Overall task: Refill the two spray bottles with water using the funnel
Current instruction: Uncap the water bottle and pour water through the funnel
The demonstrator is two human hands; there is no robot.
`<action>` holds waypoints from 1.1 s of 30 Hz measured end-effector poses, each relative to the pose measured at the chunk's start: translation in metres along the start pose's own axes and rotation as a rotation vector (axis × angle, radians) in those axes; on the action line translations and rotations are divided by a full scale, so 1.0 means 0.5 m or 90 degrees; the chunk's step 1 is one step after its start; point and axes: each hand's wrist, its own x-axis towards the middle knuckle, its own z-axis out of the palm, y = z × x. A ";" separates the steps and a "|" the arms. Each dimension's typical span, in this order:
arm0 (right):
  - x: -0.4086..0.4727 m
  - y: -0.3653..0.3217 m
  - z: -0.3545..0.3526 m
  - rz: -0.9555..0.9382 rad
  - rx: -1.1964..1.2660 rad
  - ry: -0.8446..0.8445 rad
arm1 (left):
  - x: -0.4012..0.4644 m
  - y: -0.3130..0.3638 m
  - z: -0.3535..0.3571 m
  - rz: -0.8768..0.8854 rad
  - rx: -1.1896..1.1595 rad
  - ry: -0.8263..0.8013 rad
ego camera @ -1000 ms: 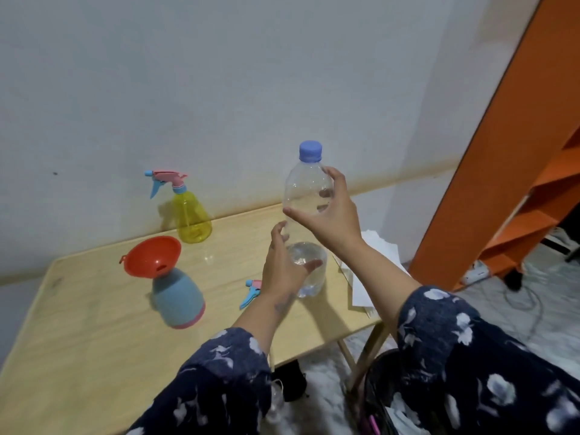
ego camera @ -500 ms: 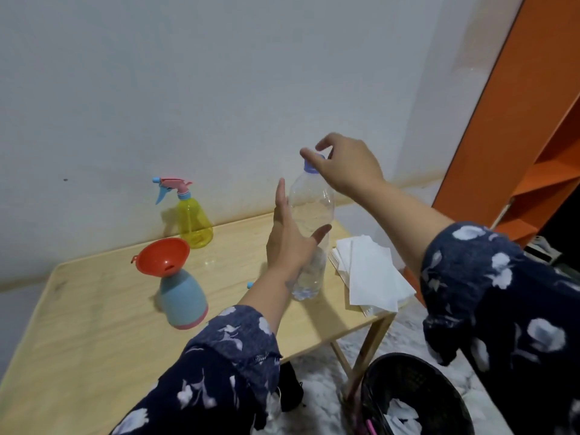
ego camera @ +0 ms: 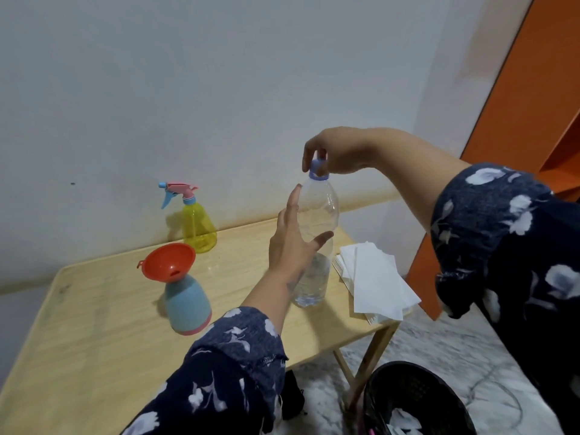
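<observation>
A clear water bottle (ego camera: 317,221) with a blue cap (ego camera: 318,169) stands on the wooden table (ego camera: 94,340), with a little water in its lower part. My right hand (ego camera: 335,152) reaches over from above and pinches the cap. My left hand (ego camera: 292,246) holds the bottle's middle, with the thumb across the front and the fingers up its left side. To the left stands a light blue spray bottle body (ego camera: 185,302) with an orange funnel (ego camera: 169,262) in its neck. A yellow spray bottle (ego camera: 198,227) with its pink trigger head on stands by the wall.
A stack of white paper napkins (ego camera: 373,277) lies at the table's right edge. On the floor below it is a black bin (ego camera: 417,400) with paper scraps inside. An orange shelf unit (ego camera: 533,89) rises at the right. A grey wall runs behind the table.
My right hand left the bottle's side and went up onto the cap. My left hand slid from the bottle's base up to its middle.
</observation>
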 end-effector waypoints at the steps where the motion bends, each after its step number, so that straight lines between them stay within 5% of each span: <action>1: 0.004 -0.001 -0.002 0.006 0.002 0.007 | 0.001 -0.001 0.000 0.000 0.004 -0.002; 8: 0.027 -0.010 0.014 0.072 -0.085 0.041 | 0.002 -0.007 -0.003 0.007 -0.008 0.003; 15: -0.011 0.075 0.033 0.158 0.255 0.232 | -0.002 -0.014 -0.012 0.020 -0.044 0.007; 24: -0.062 0.111 0.366 0.325 0.258 0.012 | 0.002 -0.016 0.000 0.034 -0.026 0.008; 33: -0.095 0.080 0.577 0.314 0.270 -0.088 | 0.007 -0.023 0.009 0.045 -0.021 0.024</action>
